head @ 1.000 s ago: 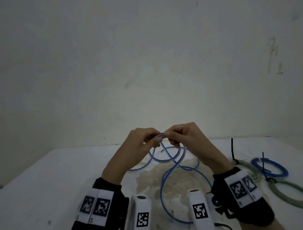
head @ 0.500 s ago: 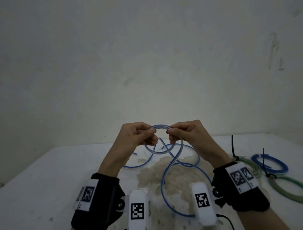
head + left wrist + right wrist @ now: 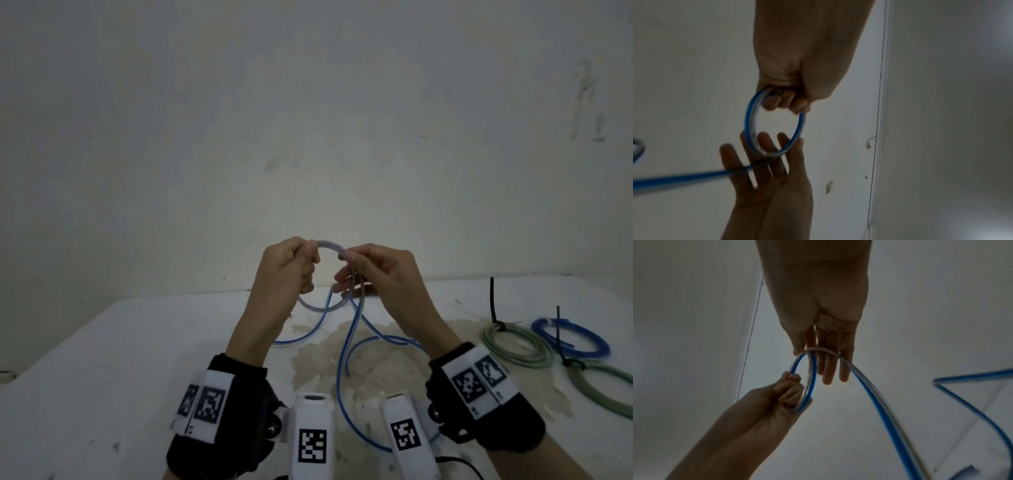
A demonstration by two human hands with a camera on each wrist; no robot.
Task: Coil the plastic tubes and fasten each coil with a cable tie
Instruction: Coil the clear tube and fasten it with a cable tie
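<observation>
Head view: left hand (image 3: 284, 274) gripping blue-striped clear tube (image 3: 342, 377) in curled fist, holding small round loop above white table (image 3: 102, 359). Right hand (image 3: 380, 274) pinching loop's opposite side between thumb and forefinger, remaining fingers (image 3: 826, 369) lying straight, slightly spread. Slack tube trailing in smooth curves onto stained tabletop. Green coil (image 3: 517, 346), blue coil (image 3: 572, 337), each carrying black cable tie (image 3: 493, 301), lying flat at right.

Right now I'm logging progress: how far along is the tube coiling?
Done: three tied coils, two green and one blue, lie on the table. In hand: both hands, left and right, hold the first loop of a blue-striped tube. Left: winding its loose length and tying it.
</observation>
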